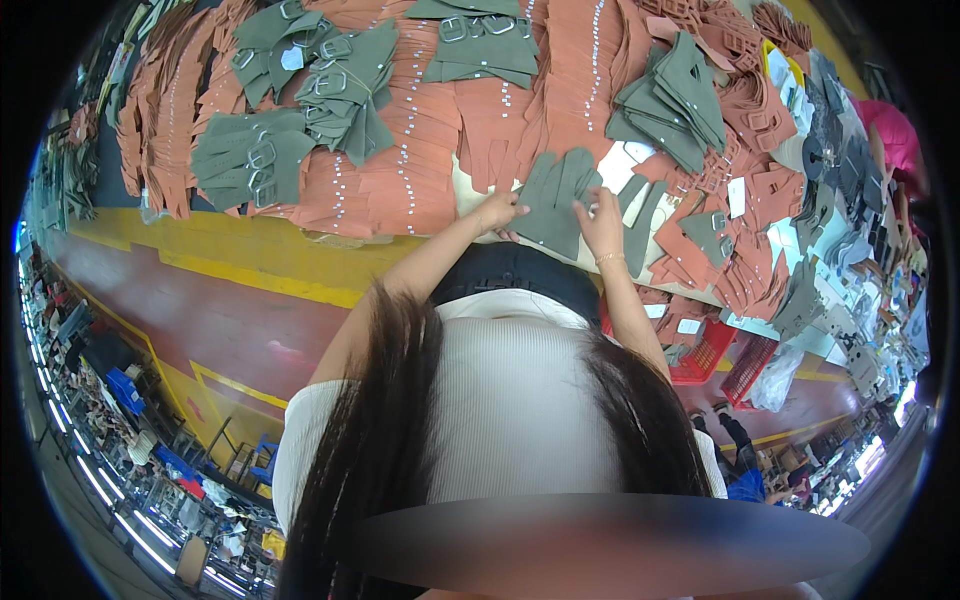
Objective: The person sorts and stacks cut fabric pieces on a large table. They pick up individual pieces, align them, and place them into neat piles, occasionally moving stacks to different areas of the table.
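A dark green cut piece with finger-like strips, seemingly leather, lies in front of me at the near edge of the table. My left hand pinches its left edge, thumb on top. Over its right side, my right hand is bent with the fingertips drawn together; a tiny pale spot shows at them, too small to name. Just right of that hand lies another green strip piece on a pale surface. Stacked green pieces with buckles lie to the left, and more green pieces are piled at the far right.
Overlapping rows of orange-brown strip pieces with small white marks cover much of the table. Orange buckled pieces crowd the right side. A red plastic crate stands below the table's right edge. Yellow lines run along the red floor.
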Demonstrator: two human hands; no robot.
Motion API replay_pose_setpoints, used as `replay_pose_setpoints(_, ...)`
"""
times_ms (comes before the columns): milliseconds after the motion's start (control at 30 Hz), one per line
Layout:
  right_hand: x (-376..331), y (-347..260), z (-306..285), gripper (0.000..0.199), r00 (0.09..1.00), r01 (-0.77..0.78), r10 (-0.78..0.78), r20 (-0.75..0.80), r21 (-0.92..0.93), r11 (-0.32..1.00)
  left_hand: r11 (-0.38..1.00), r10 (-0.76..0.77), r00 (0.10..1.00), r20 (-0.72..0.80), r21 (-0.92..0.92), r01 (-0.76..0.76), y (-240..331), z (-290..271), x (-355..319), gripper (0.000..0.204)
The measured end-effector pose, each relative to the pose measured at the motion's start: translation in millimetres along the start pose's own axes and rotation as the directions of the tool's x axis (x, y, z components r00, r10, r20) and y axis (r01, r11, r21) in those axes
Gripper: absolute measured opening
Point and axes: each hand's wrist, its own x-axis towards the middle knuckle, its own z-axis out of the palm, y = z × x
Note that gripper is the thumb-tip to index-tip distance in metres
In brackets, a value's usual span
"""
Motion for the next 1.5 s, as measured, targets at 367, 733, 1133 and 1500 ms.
replay_pose_setpoints(367,148.2,-149.6,81.3,0.007,0.846,-0.52,0.006,0.533,0.827,-0.215,0.998,0.023,0.999,-0.032,0.053,-0.021,-7.8,-3.6,11.9,0.043)
replay_pose_setpoints(733,174.3,-168.9,93.2,0.013,0.924,-0.325,0.231,0.304,0.944,0.055,1.0,0.027,0.999,-0.042,0.01,-0.027,-10.0,-5.2,10.9,0.032)
replay_pose_setpoints(1133,107.7,-152.3,11.3,0.017,0.963,-0.265,0.051,0.263,0.963,0.044,0.999,0.055,0.997,-0.056,0.001,-0.055,-6.9,-3.4,4.5,0.033)
replay_pose_setpoints(1500,-28.6,-57.2,-19.1,0.008,0.94,-0.34,-0.074,0.334,0.936,-0.094,0.755,0.645,0.764,0.001,0.155,-0.637,-40.9,-16.2,23.8,0.047)
